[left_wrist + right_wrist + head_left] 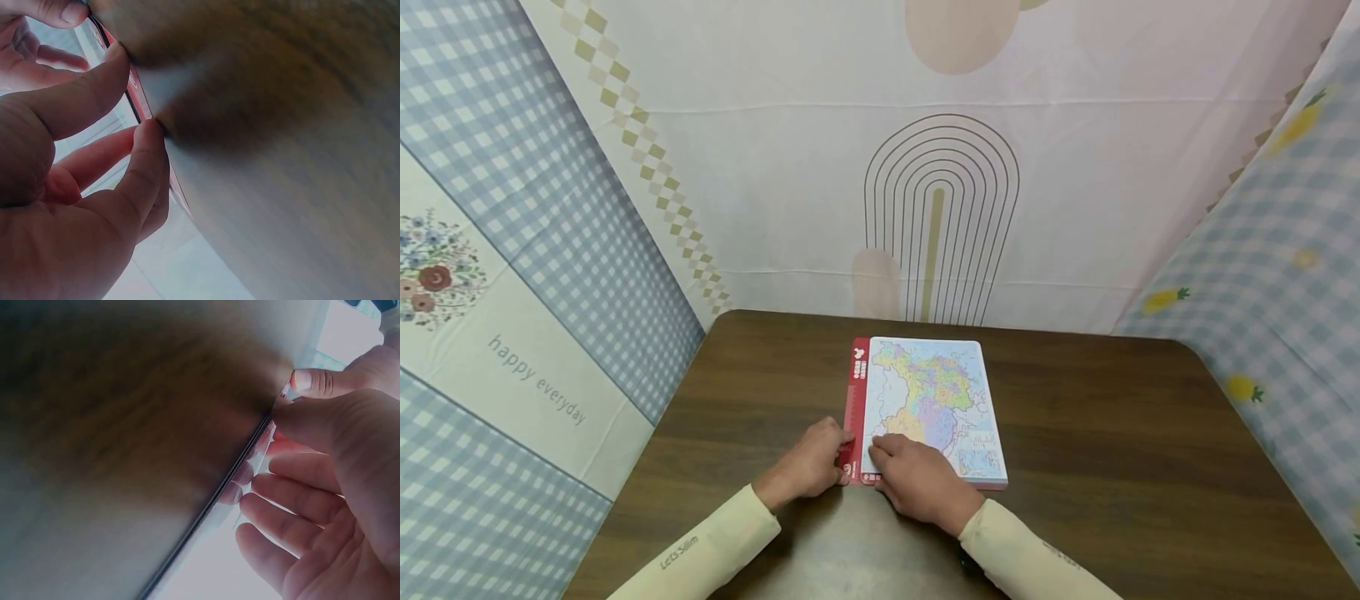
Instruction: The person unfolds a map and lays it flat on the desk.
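Note:
A rectangular map sheet (936, 392) with coloured regions lies flat on the dark wooden table. Along its left side shows a red strip (856, 400) with white print and a ruler scale. My left hand (811, 458) touches the strip's lower left edge, thumb near the bottom corner. In the left wrist view, fingertips of the left hand (94, 181) meet the red edge at the tabletop. My right hand (925, 482) rests on the map's lower left corner. The right wrist view shows the right hand's (325, 512) fingers extended over the surface, with the thumb at the near edge.
The brown wooden table (1097, 417) extends on both sides of the map. Behind it hangs a pale cloth (775, 192) with arch patterns. Checked cloths (497, 108) hang at the left, and a pineapple-print cloth (1285, 275) at the right.

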Tool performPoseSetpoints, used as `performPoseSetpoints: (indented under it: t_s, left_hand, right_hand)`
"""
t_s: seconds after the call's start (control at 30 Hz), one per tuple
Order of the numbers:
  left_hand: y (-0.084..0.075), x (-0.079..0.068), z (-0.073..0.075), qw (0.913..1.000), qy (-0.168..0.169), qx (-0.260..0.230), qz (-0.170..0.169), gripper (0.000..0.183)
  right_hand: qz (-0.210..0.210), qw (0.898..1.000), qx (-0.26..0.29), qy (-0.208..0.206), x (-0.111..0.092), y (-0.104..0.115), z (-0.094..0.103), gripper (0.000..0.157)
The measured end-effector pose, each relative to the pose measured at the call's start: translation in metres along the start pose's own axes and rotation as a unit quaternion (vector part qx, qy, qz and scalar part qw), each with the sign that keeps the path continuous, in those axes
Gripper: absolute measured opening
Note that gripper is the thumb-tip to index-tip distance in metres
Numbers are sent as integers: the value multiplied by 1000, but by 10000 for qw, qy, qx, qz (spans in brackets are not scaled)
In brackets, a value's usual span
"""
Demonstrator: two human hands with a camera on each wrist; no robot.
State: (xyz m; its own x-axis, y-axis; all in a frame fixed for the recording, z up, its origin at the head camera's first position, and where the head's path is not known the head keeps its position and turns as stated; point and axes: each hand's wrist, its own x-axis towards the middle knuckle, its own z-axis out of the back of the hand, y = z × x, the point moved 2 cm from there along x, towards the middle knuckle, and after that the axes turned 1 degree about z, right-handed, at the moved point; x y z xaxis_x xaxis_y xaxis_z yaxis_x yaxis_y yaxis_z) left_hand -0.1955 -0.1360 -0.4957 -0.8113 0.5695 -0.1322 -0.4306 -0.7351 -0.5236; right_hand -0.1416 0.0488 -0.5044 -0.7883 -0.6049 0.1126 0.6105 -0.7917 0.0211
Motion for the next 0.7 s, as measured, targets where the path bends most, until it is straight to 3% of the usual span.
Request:
performPoseSetpoints:
  t_s: [0.13, 0.37, 0.7]
  left_hand:
    - [-1, 2, 0, 10000, 35, 43, 25, 44]
    - [-2, 2, 2, 9997, -46, 191, -134, 42]
    - [1, 1, 1, 9998, 15, 98, -152, 42]
  right_hand:
    - [231, 9990, -346, -142, -2, 4, 0, 34]
    - [387, 9933, -1001, -430, -10, 6, 16, 38]
    - [73, 9938, -989, -499, -28, -9, 48, 44]
